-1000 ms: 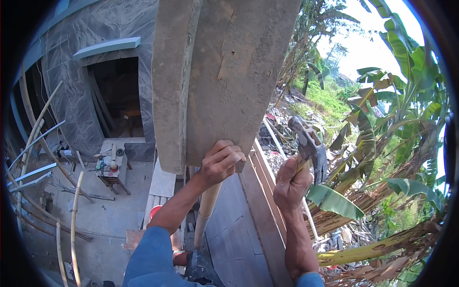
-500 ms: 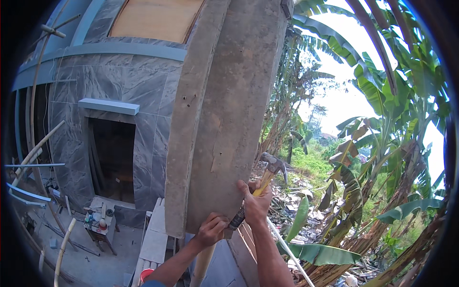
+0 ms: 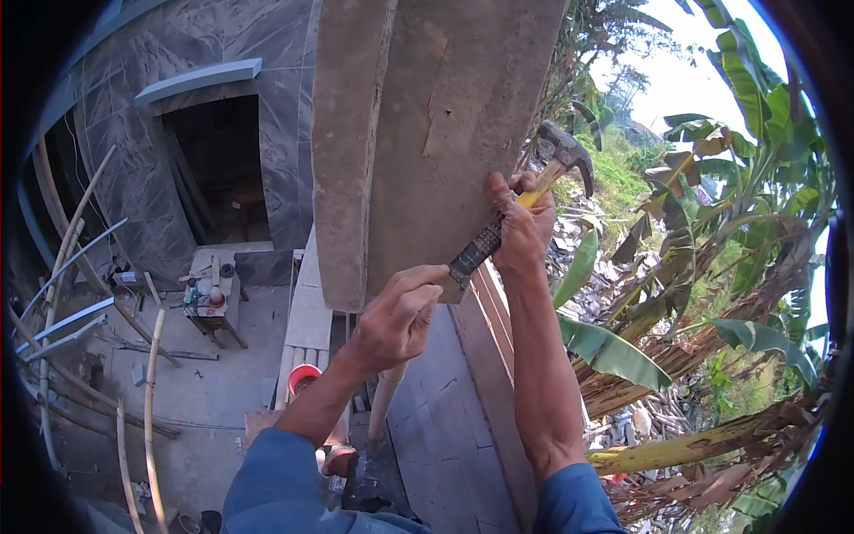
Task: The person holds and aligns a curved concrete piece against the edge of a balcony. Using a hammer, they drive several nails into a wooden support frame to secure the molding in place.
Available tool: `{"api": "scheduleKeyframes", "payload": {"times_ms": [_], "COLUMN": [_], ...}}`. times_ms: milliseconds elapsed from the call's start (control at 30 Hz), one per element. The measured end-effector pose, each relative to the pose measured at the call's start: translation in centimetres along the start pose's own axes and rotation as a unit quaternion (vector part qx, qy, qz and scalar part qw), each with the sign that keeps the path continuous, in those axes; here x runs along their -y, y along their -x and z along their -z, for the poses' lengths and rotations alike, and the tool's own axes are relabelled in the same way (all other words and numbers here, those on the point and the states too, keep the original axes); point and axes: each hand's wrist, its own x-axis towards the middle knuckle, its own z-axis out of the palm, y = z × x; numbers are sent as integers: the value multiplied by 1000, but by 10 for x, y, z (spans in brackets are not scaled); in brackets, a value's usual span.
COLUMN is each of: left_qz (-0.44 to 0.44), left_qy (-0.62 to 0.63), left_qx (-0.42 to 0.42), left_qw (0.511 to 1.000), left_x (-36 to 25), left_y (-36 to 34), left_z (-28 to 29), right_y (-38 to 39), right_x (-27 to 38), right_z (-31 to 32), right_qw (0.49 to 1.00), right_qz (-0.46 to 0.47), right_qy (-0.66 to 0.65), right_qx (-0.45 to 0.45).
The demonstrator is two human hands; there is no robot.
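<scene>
A claw hammer (image 3: 474, 251) with a steel head, yellow shaft and dark ribbed grip slants across the lower right of a grey concrete column (image 3: 445, 80). My right hand (image 3: 523, 230) is wrapped round its shaft below the head, thumb up against the concrete. By the butt of the grip is my left hand (image 3: 400, 319), its fingers curled and pressed together, the index fingertip at the grip's end. Whatever those fingers may hold is hidden. The column's bottom edge lies just behind both hands.
Below stand a bamboo pole (image 3: 385, 405), a red bucket (image 3: 303, 377) and a small cluttered table (image 3: 213, 294). More bamboo poles (image 3: 153, 418) lean at the left. A dark doorway (image 3: 218, 173) opens in the marbled wall. Banana plants (image 3: 756, 240) and rubble fill the right.
The view has tipped downward, showing more of the ground and my sleeves. My left hand has drawn back from the column's lower edge; my right hand still grips the hammer, farther right.
</scene>
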Motion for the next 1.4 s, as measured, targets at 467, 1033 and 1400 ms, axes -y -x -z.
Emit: {"api": "scheduleKeyframes", "payload": {"times_ms": [467, 1033, 1400], "left_qz": [261, 385, 492], "left_qy": [152, 162, 252], "left_qx": [-76, -208, -184], "left_qw": [950, 884, 813], "left_x": [68, -55, -187], "left_y": [-104, 21, -18], "left_z": [88, 137, 78], "right_y": [48, 167, 216], "right_x": [7, 146, 249], "right_z": [8, 4, 72], "right_qw": [999, 950, 976], "right_qz": [16, -197, -166], "right_qy": [-16, 186, 142], "right_qx": [24, 155, -12]}}
